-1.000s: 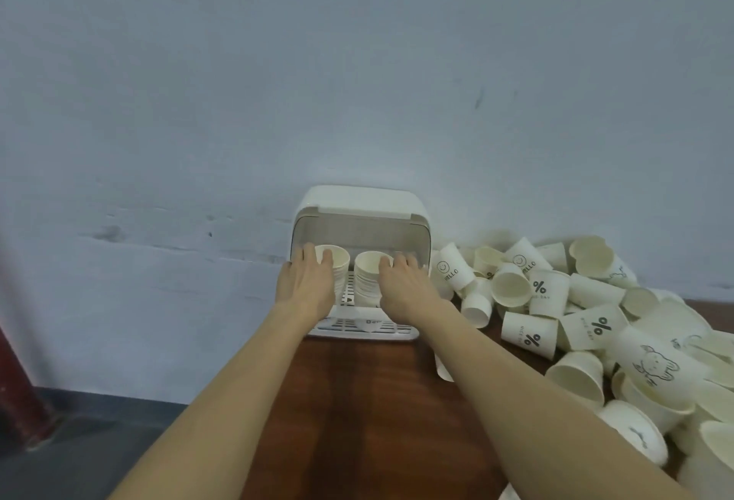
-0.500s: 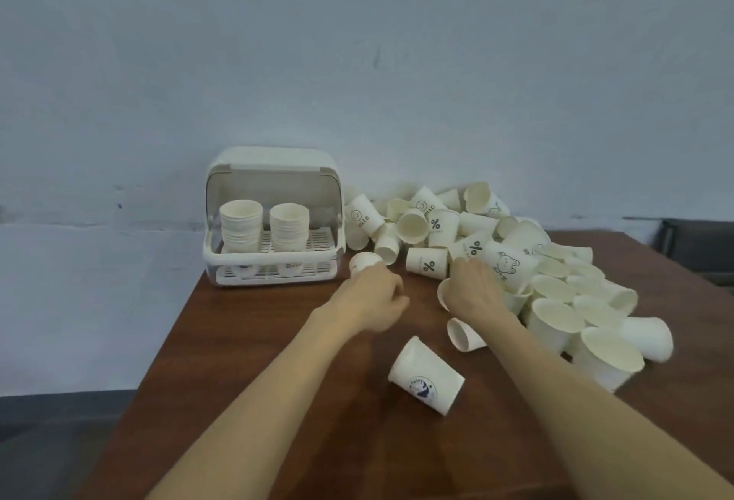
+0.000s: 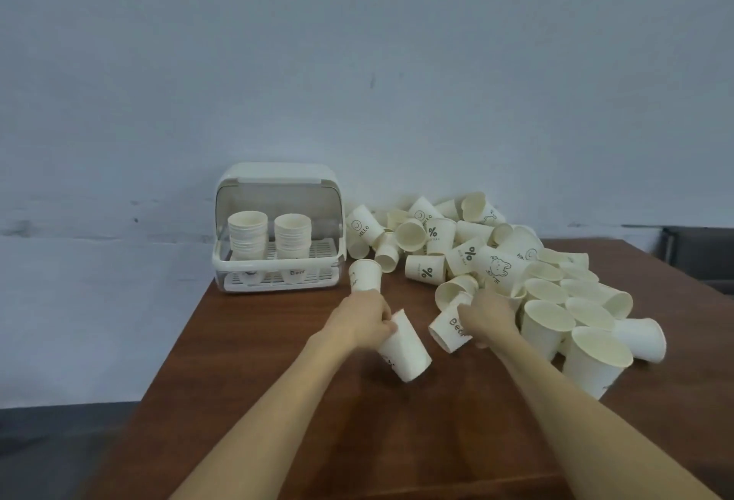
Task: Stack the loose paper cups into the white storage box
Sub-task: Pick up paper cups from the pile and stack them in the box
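Note:
The white storage box point(image 3: 278, 181) stands open at the table's far left corner with two stacks of paper cups point(image 3: 270, 235) on its rack. A big pile of loose cups point(image 3: 496, 257) covers the right side of the table. My left hand point(image 3: 363, 319) grips the base of a cup lying on its side point(image 3: 407, 348). An upright cup point(image 3: 364, 273) stands just beyond that hand. My right hand point(image 3: 490, 319) holds a tipped cup printed "Bear" point(image 3: 449, 330) at the pile's near edge.
The brown wooden table point(image 3: 278, 400) meets a pale wall behind the box. Its left edge drops to a grey floor point(image 3: 59, 448). A dark seat point(image 3: 703, 257) shows at the far right. Bare wood lies between my forearms.
Both hands left the box and came back over the table. My left hand has taken hold of the cup lying near the middle. My right hand has closed on a cup at the pile's edge.

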The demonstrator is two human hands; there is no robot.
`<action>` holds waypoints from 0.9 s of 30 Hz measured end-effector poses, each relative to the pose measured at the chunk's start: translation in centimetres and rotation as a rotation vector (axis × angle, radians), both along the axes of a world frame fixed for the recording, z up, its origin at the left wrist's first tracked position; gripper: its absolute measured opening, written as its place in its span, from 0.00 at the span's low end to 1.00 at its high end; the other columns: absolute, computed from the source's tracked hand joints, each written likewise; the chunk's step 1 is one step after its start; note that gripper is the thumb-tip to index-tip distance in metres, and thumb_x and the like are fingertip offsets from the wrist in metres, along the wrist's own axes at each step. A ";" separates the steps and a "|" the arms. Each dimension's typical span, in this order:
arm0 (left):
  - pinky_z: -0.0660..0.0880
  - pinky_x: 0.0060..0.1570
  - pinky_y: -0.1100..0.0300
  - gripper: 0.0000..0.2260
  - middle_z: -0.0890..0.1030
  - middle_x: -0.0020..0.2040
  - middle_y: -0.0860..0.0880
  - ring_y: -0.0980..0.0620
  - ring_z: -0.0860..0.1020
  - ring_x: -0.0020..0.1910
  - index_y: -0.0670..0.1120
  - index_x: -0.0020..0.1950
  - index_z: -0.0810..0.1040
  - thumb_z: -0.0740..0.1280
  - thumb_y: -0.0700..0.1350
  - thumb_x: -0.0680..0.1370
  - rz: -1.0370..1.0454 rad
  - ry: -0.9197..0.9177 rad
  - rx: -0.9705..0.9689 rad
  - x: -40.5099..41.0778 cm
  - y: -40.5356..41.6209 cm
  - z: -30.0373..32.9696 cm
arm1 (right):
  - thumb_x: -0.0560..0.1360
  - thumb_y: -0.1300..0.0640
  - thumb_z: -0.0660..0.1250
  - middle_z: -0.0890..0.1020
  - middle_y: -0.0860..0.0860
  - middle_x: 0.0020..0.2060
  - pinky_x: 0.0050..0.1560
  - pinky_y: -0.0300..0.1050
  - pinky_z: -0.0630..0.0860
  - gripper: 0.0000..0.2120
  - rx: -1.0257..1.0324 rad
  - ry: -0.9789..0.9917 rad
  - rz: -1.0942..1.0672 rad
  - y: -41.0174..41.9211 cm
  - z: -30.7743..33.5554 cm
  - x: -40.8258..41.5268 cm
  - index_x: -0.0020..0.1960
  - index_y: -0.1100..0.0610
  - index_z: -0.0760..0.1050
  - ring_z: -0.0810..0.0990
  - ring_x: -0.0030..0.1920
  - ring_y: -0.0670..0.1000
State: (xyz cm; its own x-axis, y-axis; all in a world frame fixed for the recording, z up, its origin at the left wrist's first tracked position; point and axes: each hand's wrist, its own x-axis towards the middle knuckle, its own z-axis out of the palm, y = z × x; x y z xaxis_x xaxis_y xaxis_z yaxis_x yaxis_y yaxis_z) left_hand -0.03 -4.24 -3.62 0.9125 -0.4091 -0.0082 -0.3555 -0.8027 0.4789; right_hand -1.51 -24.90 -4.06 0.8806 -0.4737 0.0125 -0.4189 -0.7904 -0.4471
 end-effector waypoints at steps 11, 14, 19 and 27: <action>0.67 0.39 0.56 0.11 0.81 0.48 0.43 0.41 0.78 0.49 0.46 0.50 0.81 0.61 0.48 0.80 0.503 -0.572 0.004 8.4 10.9 7.1 | 0.75 0.55 0.61 0.83 0.54 0.40 0.43 0.51 0.77 0.10 -0.068 -0.481 0.500 14.9 5.8 9.9 0.46 0.56 0.81 0.80 0.43 0.58; 0.65 0.39 0.56 0.11 0.79 0.50 0.42 0.40 0.76 0.50 0.44 0.52 0.80 0.60 0.46 0.81 0.596 -0.731 0.051 10.7 13.6 8.3 | 0.76 0.54 0.59 0.82 0.54 0.39 0.41 0.51 0.77 0.10 -0.108 -0.536 0.523 18.3 6.6 12.7 0.43 0.56 0.78 0.79 0.42 0.59; 0.63 0.42 0.54 0.12 0.77 0.52 0.42 0.41 0.73 0.51 0.43 0.55 0.79 0.57 0.46 0.82 0.649 -0.811 0.177 13.5 16.4 8.6 | 0.78 0.56 0.57 0.80 0.58 0.42 0.39 0.51 0.74 0.11 -0.145 -0.546 0.502 20.7 6.8 17.0 0.46 0.60 0.76 0.76 0.43 0.61; 0.64 0.45 0.55 0.09 0.76 0.57 0.45 0.44 0.73 0.57 0.47 0.56 0.79 0.61 0.40 0.80 0.513 -0.548 0.420 17.0 18.2 5.1 | 0.77 0.62 0.59 0.78 0.60 0.50 0.40 0.47 0.69 0.08 -0.320 -0.188 0.596 21.8 4.1 19.7 0.51 0.62 0.76 0.78 0.48 0.62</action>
State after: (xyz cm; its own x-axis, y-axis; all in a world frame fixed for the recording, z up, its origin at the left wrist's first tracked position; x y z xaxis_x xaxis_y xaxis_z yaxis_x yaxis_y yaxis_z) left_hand 16.93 13.97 1.52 0.9033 -0.0066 0.4290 0.0057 -0.9996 -0.0273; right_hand 18.18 -3.08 0.06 0.9582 0.1415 0.2488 0.1884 -0.9662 -0.1761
